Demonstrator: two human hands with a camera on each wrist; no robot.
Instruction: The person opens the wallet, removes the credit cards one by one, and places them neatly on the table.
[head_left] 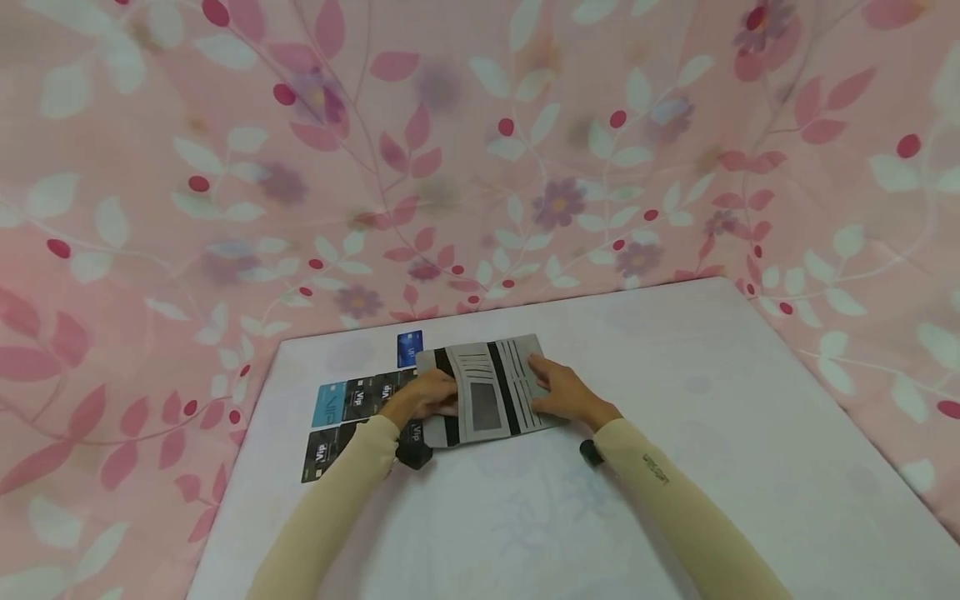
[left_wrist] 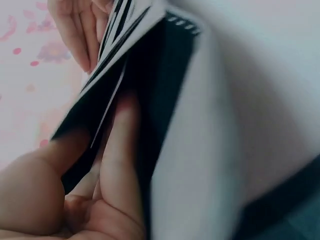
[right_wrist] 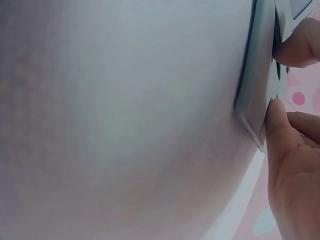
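Observation:
An open grey wallet [head_left: 491, 392] with black stripes and card slots lies on the white table [head_left: 675, 375]. My left hand [head_left: 423, 396] grips its left side. In the left wrist view the fingers [left_wrist: 120, 150] reach into the wallet's [left_wrist: 170, 75] dark fold while the thumb [left_wrist: 55, 165] stays outside. My right hand [head_left: 562, 392] holds the right side. In the right wrist view its thumb and a finger [right_wrist: 280, 125] pinch the wallet's [right_wrist: 257, 75] edge.
Left of the wallet, cards lie on the table: a blue card [head_left: 409, 348], a teal card [head_left: 329, 403] and black VIP cards [head_left: 322, 454]. Pink floral cloth [head_left: 480, 167] hangs behind and on both sides of the table.

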